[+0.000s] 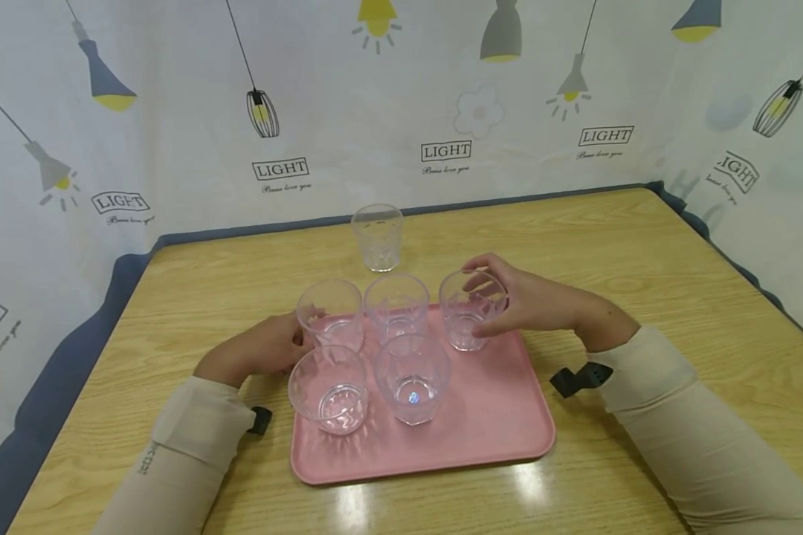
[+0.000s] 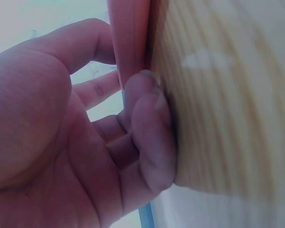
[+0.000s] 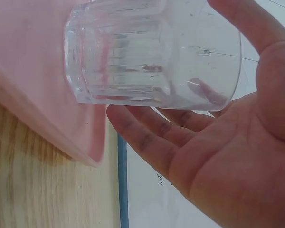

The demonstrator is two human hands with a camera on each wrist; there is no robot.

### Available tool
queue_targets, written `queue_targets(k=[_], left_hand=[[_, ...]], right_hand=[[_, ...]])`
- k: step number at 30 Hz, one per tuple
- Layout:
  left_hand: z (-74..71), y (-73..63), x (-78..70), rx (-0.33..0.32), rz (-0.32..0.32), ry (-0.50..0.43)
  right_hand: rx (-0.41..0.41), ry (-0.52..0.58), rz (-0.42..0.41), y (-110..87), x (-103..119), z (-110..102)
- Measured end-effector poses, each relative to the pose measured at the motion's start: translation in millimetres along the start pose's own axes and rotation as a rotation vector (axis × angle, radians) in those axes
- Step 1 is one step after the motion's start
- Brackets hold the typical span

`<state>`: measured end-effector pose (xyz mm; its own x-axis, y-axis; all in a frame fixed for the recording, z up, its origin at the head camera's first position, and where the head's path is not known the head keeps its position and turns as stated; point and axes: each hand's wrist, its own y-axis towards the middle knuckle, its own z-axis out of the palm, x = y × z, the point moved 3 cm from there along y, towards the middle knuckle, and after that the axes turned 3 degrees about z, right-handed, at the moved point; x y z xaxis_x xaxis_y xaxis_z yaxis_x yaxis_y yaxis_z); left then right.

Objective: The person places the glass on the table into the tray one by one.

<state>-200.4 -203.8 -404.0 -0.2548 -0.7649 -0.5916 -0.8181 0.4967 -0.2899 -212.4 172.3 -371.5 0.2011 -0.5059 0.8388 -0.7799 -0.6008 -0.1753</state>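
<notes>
A pink tray lies on the table with several clear plastic cups standing upright on it. My right hand holds the cup at the tray's back right, thumb at the front and fingers behind. In the right wrist view that cup has its base over the tray and the fingers along its side. My left hand grips the tray's left edge; the left wrist view shows its curled fingers against the tray wall. Closest to this hand are the back left cup and front left cup.
Between the outer cups stand a back middle cup and a front middle cup. Another clear cup stands on the wooden table behind the tray. A lamp-patterned curtain hangs along the table's far edge.
</notes>
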Motion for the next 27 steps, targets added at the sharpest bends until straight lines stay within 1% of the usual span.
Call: queue_targets(k=[4,14,22,27], left_hand=[[0.5,0.6,0.9,-0.005,0.003,0.001],[2.0,1.3,1.7,-0.004,0.008,-0.022],[1.2,1.6,1.1,-0.005,0.016,-0.008],[1.0,1.0,0.0,-0.007,0.014,-0.018]], right_hand=[[0.007,-0.001,0.0,0.5,-1.5,0.1],[0.01,-0.045,-0.007,0.2,-1.8,0.8],[0.005,-0.043,-0.014,-0.1,-1.0,0.3],[0.007,-0.038,-0.013,-0.8,0.1,0.4]])
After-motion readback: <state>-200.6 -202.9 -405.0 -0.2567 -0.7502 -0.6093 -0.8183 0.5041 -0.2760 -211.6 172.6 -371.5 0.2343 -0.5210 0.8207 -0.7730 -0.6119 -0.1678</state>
